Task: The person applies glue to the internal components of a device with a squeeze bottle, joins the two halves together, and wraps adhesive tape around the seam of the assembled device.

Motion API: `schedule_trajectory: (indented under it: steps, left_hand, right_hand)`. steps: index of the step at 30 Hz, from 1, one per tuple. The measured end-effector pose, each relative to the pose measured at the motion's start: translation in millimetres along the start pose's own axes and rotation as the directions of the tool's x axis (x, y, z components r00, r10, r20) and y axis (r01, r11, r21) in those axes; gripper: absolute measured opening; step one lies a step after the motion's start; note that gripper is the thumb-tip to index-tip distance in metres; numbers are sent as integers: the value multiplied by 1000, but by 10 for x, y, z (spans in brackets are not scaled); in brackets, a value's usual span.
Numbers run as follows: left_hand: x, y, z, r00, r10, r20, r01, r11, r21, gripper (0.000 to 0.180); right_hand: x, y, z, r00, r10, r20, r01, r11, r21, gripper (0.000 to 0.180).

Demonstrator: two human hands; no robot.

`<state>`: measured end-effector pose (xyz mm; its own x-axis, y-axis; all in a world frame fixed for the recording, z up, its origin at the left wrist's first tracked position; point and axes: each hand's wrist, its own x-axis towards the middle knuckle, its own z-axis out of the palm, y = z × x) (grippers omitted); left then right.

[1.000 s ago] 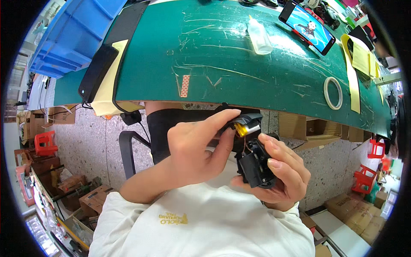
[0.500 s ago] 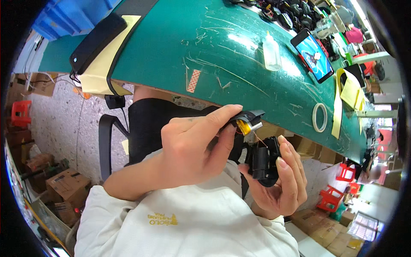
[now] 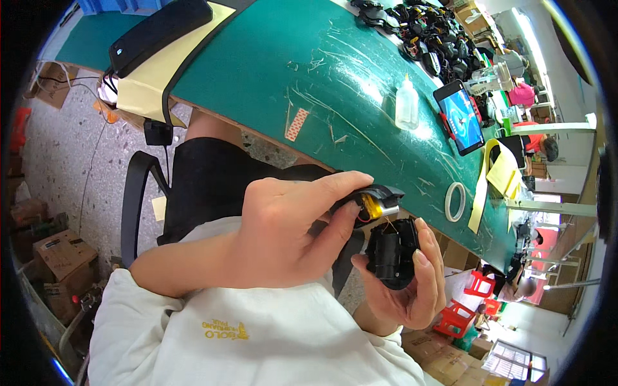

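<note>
My left hand (image 3: 293, 225) pinches a dark plastic shell (image 3: 381, 193) between thumb and fingers. Inside that shell sits a small silver battery with yellow tape (image 3: 374, 207). My right hand (image 3: 412, 283) curls around a black plastic housing (image 3: 391, 256) with a short cylinder on its near face. Thin wires run between the shell and the housing, which are close together just off the table's near edge. Behind my left hand, part of the shell is hidden.
On the green tabletop (image 3: 257, 83) are a clear squeeze bottle (image 3: 406, 106), a phone on a red stand (image 3: 460, 119), a white tape roll (image 3: 455, 202) and a perforated strip (image 3: 296, 125). A heap of black parts (image 3: 431, 42) lies at the far side. Cardboard boxes (image 3: 64, 254) stand at left.
The shell has come lower and closer to the housing, and the housing has tilted slightly. My view has shifted. Both hands keep their hold.
</note>
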<state>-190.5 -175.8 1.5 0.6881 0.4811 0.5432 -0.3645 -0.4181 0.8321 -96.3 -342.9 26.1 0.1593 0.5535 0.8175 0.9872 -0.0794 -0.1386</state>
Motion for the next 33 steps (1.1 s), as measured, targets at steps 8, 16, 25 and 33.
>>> schedule_trajectory:
  steps: [8,16,25,33]
  left_hand:
    - [-12,10,-6,996,-64,63,69,994,-80,30]
    - [-10,75,-25,996,-15,84,19,999,-41,33]
    - [34,105,-60,995,63,79,-65,998,27,33]
    - [86,73,-80,989,77,122,-75,997,-25,34]
  right_hand:
    - [-73,-1,-34,999,-41,-11,41,998,-42,63]
    - [-116,46,-64,994,-100,-52,95,992,-81,65]
    - [-93,102,-88,995,-102,-19,102,994,-26,64]
    - [-88,126,-149,998,-65,14,63,994,89,64]
